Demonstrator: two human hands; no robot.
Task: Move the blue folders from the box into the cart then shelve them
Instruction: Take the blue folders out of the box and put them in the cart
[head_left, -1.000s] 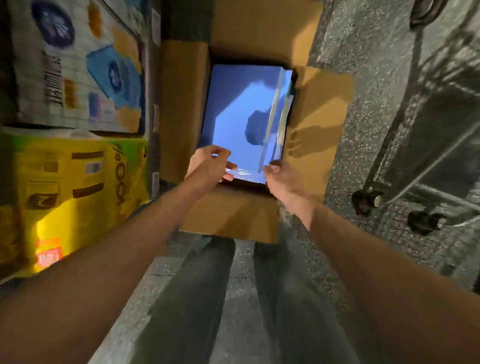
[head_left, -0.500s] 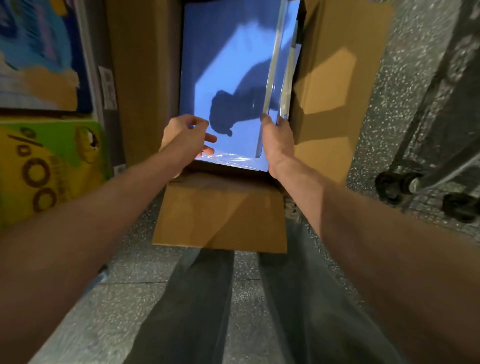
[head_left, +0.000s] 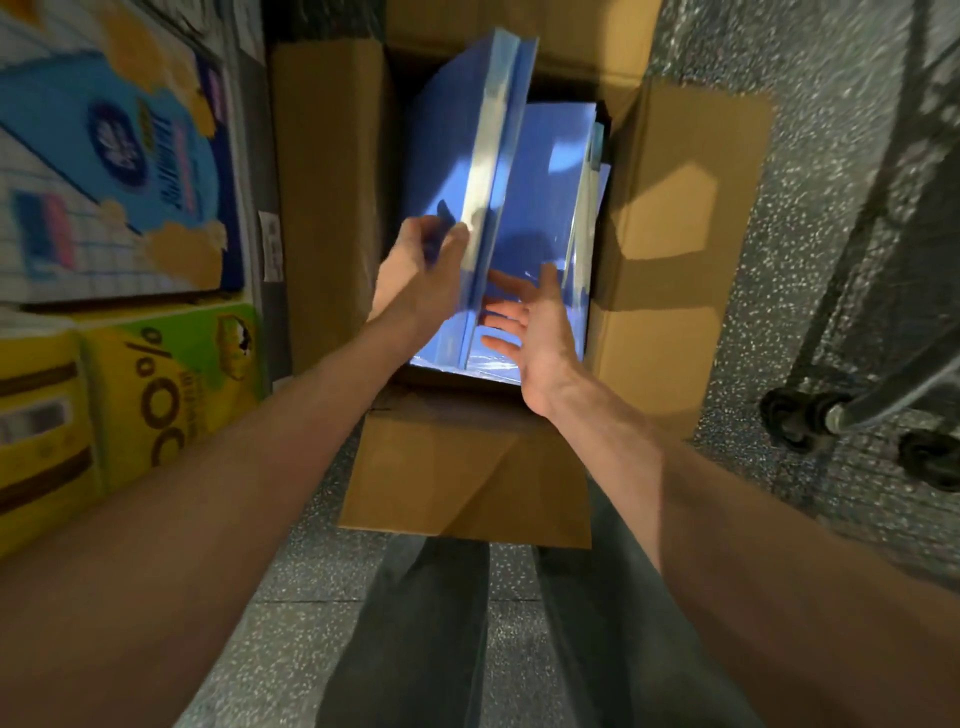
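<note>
An open cardboard box (head_left: 670, 218) stands on the floor in front of me, with blue folders (head_left: 550, 171) lying inside it. A stack of blue folders (head_left: 467, 130) is tilted up on its edge at the left of the box. My left hand (head_left: 415, 270) grips that stack at its near end, thumb and fingers curled round the edge. With straight, spread fingers, my right hand (head_left: 530, 322) reaches under the raised stack, over the folders still lying flat. The cart (head_left: 883, 312) is at the right edge, its wire frame and black wheels showing.
Printed cartons are stacked at the left: a blue and white one (head_left: 114, 156) above a yellow and green one (head_left: 119, 415). The box's near flap (head_left: 462, 467) folds out toward my legs. Speckled grey floor (head_left: 727, 52) lies between box and cart.
My left hand has lifted a stack of folders up onto its edge at the left of the box. My right hand let go of the right edge and now reaches beneath it.
</note>
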